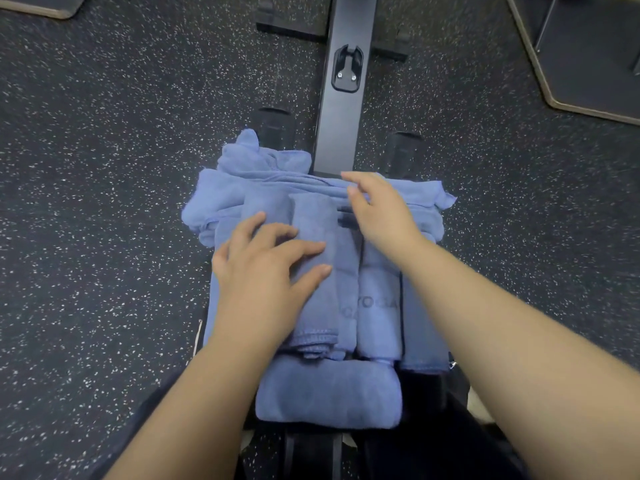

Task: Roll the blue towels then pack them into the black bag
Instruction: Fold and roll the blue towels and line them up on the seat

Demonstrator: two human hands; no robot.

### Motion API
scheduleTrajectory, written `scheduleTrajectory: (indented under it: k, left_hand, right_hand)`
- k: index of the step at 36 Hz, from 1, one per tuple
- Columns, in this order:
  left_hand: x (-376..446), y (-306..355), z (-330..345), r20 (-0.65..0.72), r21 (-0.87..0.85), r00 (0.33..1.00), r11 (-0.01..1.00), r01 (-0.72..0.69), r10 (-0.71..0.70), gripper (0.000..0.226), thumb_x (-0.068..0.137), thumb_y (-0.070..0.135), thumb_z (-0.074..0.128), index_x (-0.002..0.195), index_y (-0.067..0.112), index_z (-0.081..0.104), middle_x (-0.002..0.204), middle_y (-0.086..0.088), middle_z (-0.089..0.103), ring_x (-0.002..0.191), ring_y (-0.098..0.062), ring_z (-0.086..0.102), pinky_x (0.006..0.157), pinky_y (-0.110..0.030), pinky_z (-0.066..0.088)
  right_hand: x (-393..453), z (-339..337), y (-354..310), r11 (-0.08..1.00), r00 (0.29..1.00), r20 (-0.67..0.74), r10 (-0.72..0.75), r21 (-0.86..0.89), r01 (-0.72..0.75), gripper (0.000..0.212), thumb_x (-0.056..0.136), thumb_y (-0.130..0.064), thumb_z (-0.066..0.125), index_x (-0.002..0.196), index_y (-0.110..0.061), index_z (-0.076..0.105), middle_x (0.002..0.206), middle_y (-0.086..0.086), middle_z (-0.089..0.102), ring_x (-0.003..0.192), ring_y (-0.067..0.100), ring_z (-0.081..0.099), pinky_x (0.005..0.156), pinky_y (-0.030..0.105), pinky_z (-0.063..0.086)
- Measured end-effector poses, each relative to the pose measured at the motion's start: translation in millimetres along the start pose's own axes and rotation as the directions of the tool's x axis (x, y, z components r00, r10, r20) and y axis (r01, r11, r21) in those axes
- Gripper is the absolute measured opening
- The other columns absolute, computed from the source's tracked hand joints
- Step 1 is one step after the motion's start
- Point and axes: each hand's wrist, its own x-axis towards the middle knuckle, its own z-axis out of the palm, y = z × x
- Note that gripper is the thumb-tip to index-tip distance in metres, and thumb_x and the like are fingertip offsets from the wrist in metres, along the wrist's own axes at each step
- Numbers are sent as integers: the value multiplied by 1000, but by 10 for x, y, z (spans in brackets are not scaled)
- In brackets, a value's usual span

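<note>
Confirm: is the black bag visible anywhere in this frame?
No, the left hand and right hand rest on blue towels piled on a bench over speckled floor; no bag shows.

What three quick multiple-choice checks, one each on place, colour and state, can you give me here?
1. Where does the left hand rest?
A. on the folded towel
B. on the floor
C. on a black bag

2. What colour are the towels?
A. green
B. blue
C. white

3. How is the right hand?
A. a tight fist
B. clutching a bottle
C. fingers relaxed over the towels

Answers: 1 A, its spread fingers lie on the fold; 2 B, all cloth is blue; 3 C, nothing is in its grip.
</note>
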Motion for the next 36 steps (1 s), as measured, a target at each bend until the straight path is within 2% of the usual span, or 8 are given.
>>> scheduleTrajectory:
  k: [3, 8, 16, 19, 24, 29, 33, 36]
  left_hand:
    - [18, -19, 15, -6, -19, 1000, 1000, -16, 16, 34, 72, 55, 60, 100, 40, 72, 124, 5, 55, 127, -19, 29, 97, -45, 23]
    - [38, 5, 16, -16, -37, 999, 999, -34, 34, 39, 76, 46, 74, 113, 37, 67, 137, 2, 45, 125, -12, 23, 92, -35, 14]
    - [82, 40, 44, -62, -52, 998, 999, 0, -3, 39, 83, 49, 64, 118, 32, 65, 135, 2, 47, 126, -11, 24, 93, -35, 15]
    - [90, 43, 42, -65, -52, 998, 999, 0, -4, 40, 83, 50, 61, 118, 32, 64, 135, 3, 46, 126, -10, 23, 93, -31, 13]
    - [96, 64, 30, -57, -59, 998, 998, 10, -13, 42, 81, 51, 57, 117, 31, 65, 134, 2, 48, 125, -11, 25, 92, -33, 15]
    - [82, 71, 47, -60, -44, 998, 999, 21, -23, 38, 84, 47, 60, 117, 30, 65, 133, 1, 48, 125, -12, 25, 91, -38, 19]
    - [77, 94, 44, -59, -47, 997, 998, 37, -40, 35, 86, 42, 66, 119, 30, 64, 135, 2, 47, 126, -11, 23, 96, -44, 23]
    - [77, 98, 32, -56, -42, 998, 998, 40, -42, 37, 85, 42, 65, 120, 30, 64, 136, 3, 46, 126, -9, 21, 99, -45, 22]
  right_hand:
    - [277, 27, 149, 982, 984, 176, -21, -182, 54, 37, 101, -17, 43, 138, -18, 49, 150, 10, 36, 139, 19, 30, 107, 16, 16]
    - [585, 93, 322, 913, 921, 380, 82, -399, 84, 41, 104, -29, 35, 145, -30, 38, 160, 9, 13, 147, 26, 6, 115, 29, 4]
    - [789, 243, 288, 840, 872, 475, 116, -515, 169, 40, 104, -33, 29, 143, -38, 38, 159, 0, 19, 146, 20, 17, 116, 43, 16]
    - [819, 282, 251, 816, 854, 505, 127, -543, 199, 40, 104, -30, 27, 141, -40, 41, 149, 0, 37, 138, 21, 32, 104, 42, 25]
    - [817, 315, 218, 749, 886, 452, 104, -622, 230, 33, 103, -27, 29, 124, -22, 55, 134, 3, 48, 125, 23, 42, 96, 40, 26]
    - [730, 279, 252, 830, 946, 322, -38, -518, 209, 17, 97, -19, 44, 92, -13, 59, 108, 9, 57, 105, 31, 54, 88, 41, 43]
    - [631, 218, 238, 934, 991, 126, -35, -350, 77, 19, 89, -16, 61, 108, -14, 65, 110, 7, 65, 104, 27, 57, 89, 36, 44]
    - [586, 214, 206, 950, 993, 119, 24, -312, 14, 28, 89, -21, 63, 115, -17, 54, 105, 6, 63, 99, 27, 55, 87, 38, 44]
